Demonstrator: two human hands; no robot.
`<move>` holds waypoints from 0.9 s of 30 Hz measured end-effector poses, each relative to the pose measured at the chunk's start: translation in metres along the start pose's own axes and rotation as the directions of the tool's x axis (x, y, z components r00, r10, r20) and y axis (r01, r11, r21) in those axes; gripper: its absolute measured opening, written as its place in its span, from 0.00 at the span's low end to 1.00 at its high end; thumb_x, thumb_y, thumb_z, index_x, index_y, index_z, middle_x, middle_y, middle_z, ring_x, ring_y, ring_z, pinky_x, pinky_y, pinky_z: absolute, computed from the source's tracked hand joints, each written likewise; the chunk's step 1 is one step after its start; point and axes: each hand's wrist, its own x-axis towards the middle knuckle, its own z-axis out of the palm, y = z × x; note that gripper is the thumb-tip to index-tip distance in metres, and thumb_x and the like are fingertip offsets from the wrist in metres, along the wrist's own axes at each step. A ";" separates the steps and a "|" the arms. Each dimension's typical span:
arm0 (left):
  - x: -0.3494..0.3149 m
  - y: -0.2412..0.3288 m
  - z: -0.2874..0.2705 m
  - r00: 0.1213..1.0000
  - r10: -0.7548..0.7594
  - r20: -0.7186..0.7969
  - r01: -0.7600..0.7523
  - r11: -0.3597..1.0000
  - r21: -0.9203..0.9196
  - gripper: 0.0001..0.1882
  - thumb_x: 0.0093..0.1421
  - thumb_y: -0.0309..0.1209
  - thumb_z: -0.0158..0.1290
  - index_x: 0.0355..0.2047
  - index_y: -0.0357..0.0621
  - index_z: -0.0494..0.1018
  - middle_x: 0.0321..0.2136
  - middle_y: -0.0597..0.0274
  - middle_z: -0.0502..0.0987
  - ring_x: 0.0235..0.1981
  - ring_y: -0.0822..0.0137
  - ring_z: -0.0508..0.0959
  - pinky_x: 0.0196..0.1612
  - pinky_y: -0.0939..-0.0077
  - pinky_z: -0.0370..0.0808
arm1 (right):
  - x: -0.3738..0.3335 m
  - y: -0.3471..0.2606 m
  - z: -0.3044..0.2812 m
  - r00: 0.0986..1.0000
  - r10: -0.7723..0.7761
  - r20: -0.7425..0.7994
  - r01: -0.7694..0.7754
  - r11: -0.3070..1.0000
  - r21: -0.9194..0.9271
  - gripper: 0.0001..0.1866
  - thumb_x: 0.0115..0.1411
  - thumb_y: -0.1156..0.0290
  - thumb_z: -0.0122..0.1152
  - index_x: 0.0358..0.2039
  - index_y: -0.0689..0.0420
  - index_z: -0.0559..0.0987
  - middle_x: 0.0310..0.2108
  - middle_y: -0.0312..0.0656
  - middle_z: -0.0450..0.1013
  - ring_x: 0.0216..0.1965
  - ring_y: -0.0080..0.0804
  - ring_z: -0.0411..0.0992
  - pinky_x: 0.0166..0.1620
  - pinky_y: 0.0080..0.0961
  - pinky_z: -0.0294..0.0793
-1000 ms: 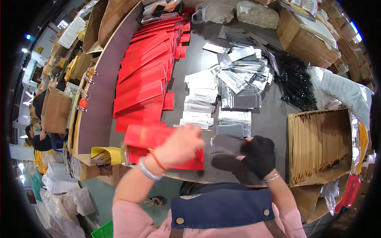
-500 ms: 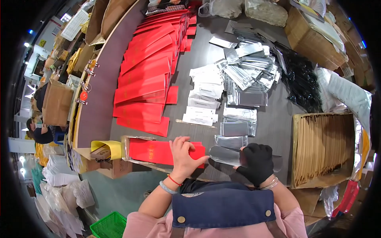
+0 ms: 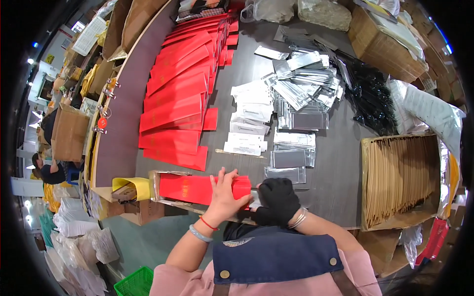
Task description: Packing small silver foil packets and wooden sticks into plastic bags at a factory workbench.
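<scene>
My bare left hand (image 3: 226, 195) spans the right end of a red paper envelope (image 3: 185, 189), its fingertips along the far edge and the thumb by the mouth. The envelope lies on a stack in a shallow open carton (image 3: 156, 186). Against that mouth, my right hand (image 3: 277, 201), in a black fingerless glove, pinches a clear plastic packet (image 3: 255, 199). The glove covers most of the packet, so how far it reaches inside cannot be seen. Beyond the glove lie silver-grey flat packets (image 3: 289, 159), with white printed cards (image 3: 245, 143) to their left.
Red envelopes (image 3: 173, 108) fan along the left panel (image 3: 118, 133). Heaped silver packets (image 3: 306, 79) and black plastic strips (image 3: 370, 93) lie farther back. A carton of tan sticks or card edges (image 3: 365, 187) stands at right, a yellow holder (image 3: 143, 186) at left.
My right hand has moved left with the clear packet, bringing it from the bare table to the red envelope's mouth. My left hand stays on the envelope, its fingers shifted slightly.
</scene>
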 end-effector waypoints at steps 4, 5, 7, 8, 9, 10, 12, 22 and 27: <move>0.053 -0.013 -0.009 0.992 0.114 0.051 -0.103 0.977 -0.188 0.30 0.49 0.36 0.64 0.52 0.45 0.68 0.46 0.51 0.72 0.51 0.46 0.68 0.57 0.49 0.61 | -0.019 0.028 -0.020 0.985 0.032 -0.171 -0.004 0.987 0.160 0.33 0.45 0.50 0.70 0.49 0.54 0.74 0.45 0.45 0.72 0.50 0.44 0.68 0.54 0.40 0.62; 0.071 -0.014 -0.010 0.970 0.230 -0.074 -0.229 0.973 0.031 0.27 0.49 0.34 0.64 0.50 0.47 0.70 0.43 0.54 0.73 0.47 0.49 0.70 0.53 0.53 0.64 | -0.026 0.033 -0.044 0.963 0.125 -0.238 -0.101 0.989 0.112 0.32 0.44 0.56 0.72 0.49 0.54 0.74 0.45 0.44 0.72 0.49 0.46 0.68 0.52 0.40 0.65; 0.084 -0.022 -0.005 0.911 0.375 -0.171 -0.327 0.910 0.255 0.23 0.49 0.32 0.63 0.47 0.49 0.72 0.40 0.57 0.74 0.43 0.53 0.72 0.49 0.57 0.66 | -0.069 0.059 -0.074 0.822 0.332 -0.464 -0.346 0.937 0.057 0.24 0.48 0.68 0.70 0.46 0.57 0.75 0.42 0.45 0.72 0.46 0.43 0.70 0.50 0.36 0.69; 0.089 -0.034 -0.004 0.909 0.407 -0.091 -0.359 0.875 0.327 0.21 0.48 0.31 0.64 0.44 0.50 0.74 0.38 0.60 0.75 0.43 0.56 0.73 0.46 0.59 0.67 | -0.099 0.087 -0.079 0.684 0.501 -0.530 -0.454 0.861 0.228 0.19 0.52 0.70 0.67 0.44 0.57 0.75 0.41 0.43 0.72 0.46 0.39 0.70 0.51 0.33 0.69; 0.092 -0.042 -0.004 0.905 0.425 -0.004 -0.389 0.831 0.397 0.19 0.46 0.31 0.64 0.40 0.50 0.76 0.36 0.63 0.75 0.42 0.60 0.73 0.44 0.61 0.67 | -0.136 0.121 -0.082 0.600 0.493 -0.630 -0.545 0.828 0.130 0.17 0.54 0.70 0.66 0.43 0.58 0.75 0.40 0.42 0.72 0.45 0.37 0.70 0.50 0.31 0.69; 0.096 -0.038 -0.005 0.898 0.439 0.003 -0.406 0.827 0.388 0.19 0.46 0.31 0.64 0.40 0.50 0.76 0.36 0.63 0.75 0.42 0.60 0.73 0.44 0.61 0.67 | -0.176 0.149 -0.089 0.419 0.578 -0.700 -0.630 0.740 0.234 0.16 0.55 0.69 0.65 0.43 0.60 0.75 0.40 0.43 0.72 0.44 0.38 0.71 0.50 0.32 0.69; 0.096 -0.027 -0.011 0.868 0.496 0.031 -0.480 0.820 0.312 0.16 0.45 0.32 0.65 0.36 0.52 0.78 0.32 0.67 0.76 0.40 0.62 0.74 0.42 0.63 0.67 | -0.247 0.193 -0.097 0.272 0.530 -0.803 -0.857 0.513 0.048 0.14 0.56 0.69 0.64 0.41 0.61 0.75 0.39 0.44 0.73 0.43 0.39 0.72 0.49 0.32 0.70; 0.096 -0.006 0.009 0.847 0.532 0.011 -0.524 0.829 0.194 0.12 0.45 0.31 0.65 0.29 0.48 0.74 0.33 0.63 0.76 0.38 0.58 0.74 0.41 0.67 0.68 | -0.252 0.201 -0.122 0.236 0.870 -0.433 -0.969 0.244 -0.037 0.13 0.58 0.71 0.59 0.42 0.63 0.75 0.41 0.49 0.73 0.45 0.46 0.71 0.51 0.35 0.70; 0.097 0.060 0.055 0.903 0.427 0.040 -0.427 0.889 0.165 0.15 0.45 0.33 0.65 0.33 0.50 0.72 0.33 0.62 0.73 0.40 0.57 0.71 0.44 0.60 0.66 | -0.252 0.204 -0.123 0.237 0.893 -0.382 -0.971 0.224 -0.080 0.22 0.59 0.67 0.55 0.52 0.63 0.70 0.53 0.52 0.68 0.54 0.49 0.66 0.57 0.40 0.66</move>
